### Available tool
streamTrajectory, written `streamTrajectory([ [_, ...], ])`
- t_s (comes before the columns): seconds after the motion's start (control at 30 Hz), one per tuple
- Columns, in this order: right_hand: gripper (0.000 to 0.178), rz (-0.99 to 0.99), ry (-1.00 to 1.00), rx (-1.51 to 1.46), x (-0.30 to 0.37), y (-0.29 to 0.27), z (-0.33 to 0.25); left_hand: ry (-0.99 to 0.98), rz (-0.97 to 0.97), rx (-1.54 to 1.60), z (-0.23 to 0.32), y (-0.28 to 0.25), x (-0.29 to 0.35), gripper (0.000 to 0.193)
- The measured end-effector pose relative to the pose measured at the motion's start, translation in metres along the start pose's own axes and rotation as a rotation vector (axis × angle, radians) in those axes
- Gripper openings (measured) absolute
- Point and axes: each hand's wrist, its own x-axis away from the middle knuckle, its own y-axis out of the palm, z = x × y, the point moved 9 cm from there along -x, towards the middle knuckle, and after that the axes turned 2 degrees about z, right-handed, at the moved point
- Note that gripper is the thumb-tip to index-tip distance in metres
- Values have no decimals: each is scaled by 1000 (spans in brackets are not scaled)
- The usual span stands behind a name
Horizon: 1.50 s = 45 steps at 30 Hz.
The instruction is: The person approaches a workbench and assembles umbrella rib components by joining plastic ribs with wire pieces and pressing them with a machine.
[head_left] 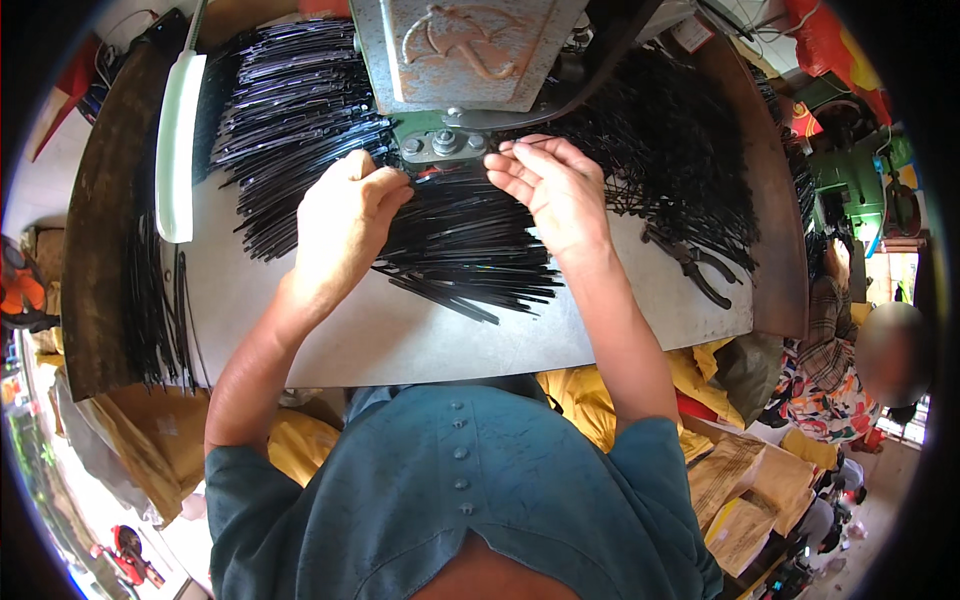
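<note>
My left hand (350, 215) is closed in a pinch just left of the machine's metal head, above a spread of thin black rods (470, 240) that look like umbrella ribs. What its fingertips hold is hidden. My right hand (555, 190) pinches the end of a thin dark rod between thumb and forefinger, close to the right side of the bolted steel plate (443, 146). Above that plate hangs the grey machine housing (460, 55), with a raised umbrella shape on its face. Under both hands, the rods fan out toward me on the pale tabletop (340, 350).
Stacked black rods (290, 120) lie at the far left, and a tangled heap of them (670, 130) at the right. Pliers (692, 262) rest right of my forearm. A white lamp (180, 150) hangs left. A person (825, 350) sits at another machine on the right.
</note>
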Motion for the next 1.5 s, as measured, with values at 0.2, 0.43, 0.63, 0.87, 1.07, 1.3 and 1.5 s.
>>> streamTrajectory([
  [0.2,8,36,-27,-187,-4,11,12,-165,-87,255,-11,2,5,14],
  [0.43,5,53,-54,-173,-4,14,15,-436,-187,678,-22,25,2,11],
  [0.63,6,13,-68,-182,-2,22,16,-326,-64,643,-31,37,-7,22],
  [0.87,9,-5,-123,-155,-4,23,12,-363,-6,731,-33,38,-12,18],
  [1.07,9,-22,-145,-130,-4,26,12,-379,1,727,-31,37,-13,19],
  [1.3,8,-8,-131,-116,-6,28,13,-345,-4,653,-34,36,-17,19],
  [1.5,8,7,-163,-98,-3,28,10,-212,38,532,-25,28,-23,19],
])
